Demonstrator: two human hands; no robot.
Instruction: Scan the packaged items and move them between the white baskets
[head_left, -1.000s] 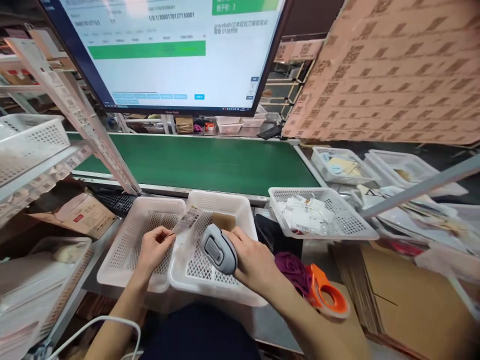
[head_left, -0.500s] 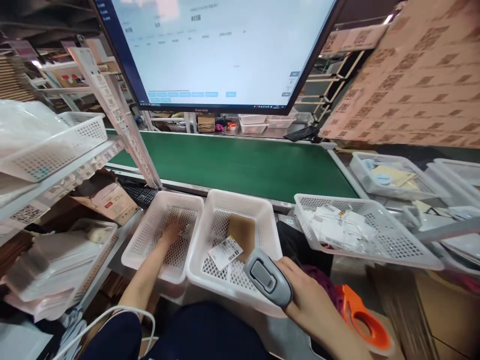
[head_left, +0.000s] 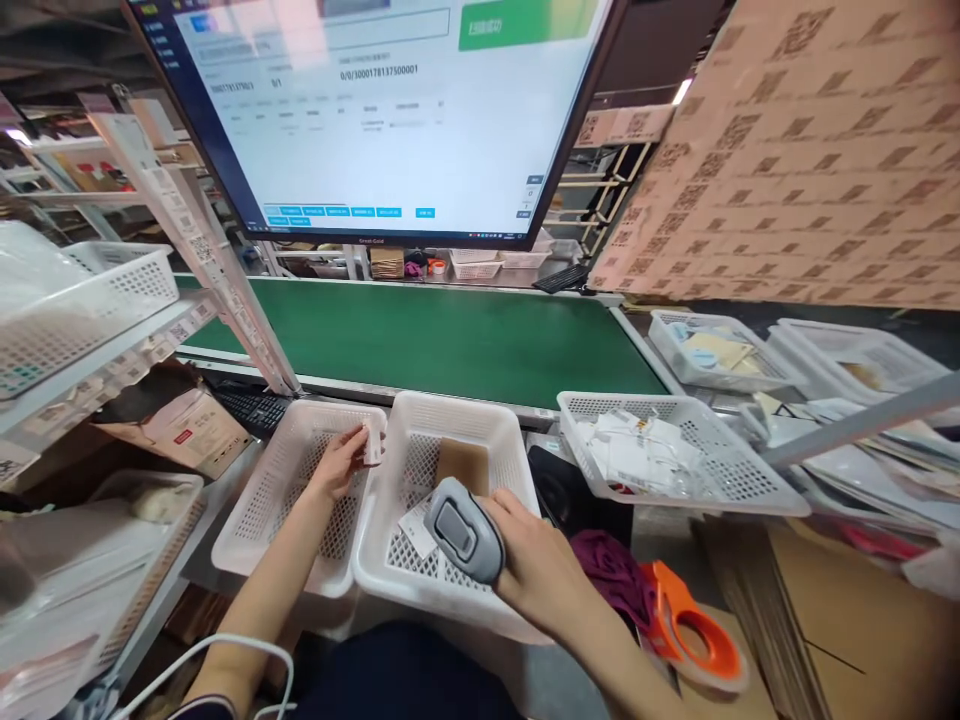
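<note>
Holding a small white tag [head_left: 372, 442] pinched between thumb and fingertips, the left hand [head_left: 339, 465] hovers over the right rim of the left basket [head_left: 255, 510], just beside the middle basket [head_left: 450, 406]. The right hand [head_left: 536, 575] has its grip closed fully around a grey scanner [head_left: 465, 528]. The scanner's head is tipped down and to the left over the near part of the middle basket, where a white label [head_left: 415, 532] lies flat next to a brown card [head_left: 463, 464]. The step in hand looks like reading a code, with the tag lifted and the scanner aimed low. Whether the scanner faces the tag or the lying label I cannot tell. A clean read would call for the tag's printed side square to the scanner window, near and steady, with no finger over the code. Beyond the baskets runs a green belt [head_left: 450, 335] with a monitor [head_left: 390, 110] above it, and an orange tape dispenser [head_left: 694, 640] sits at the near right.
</note>
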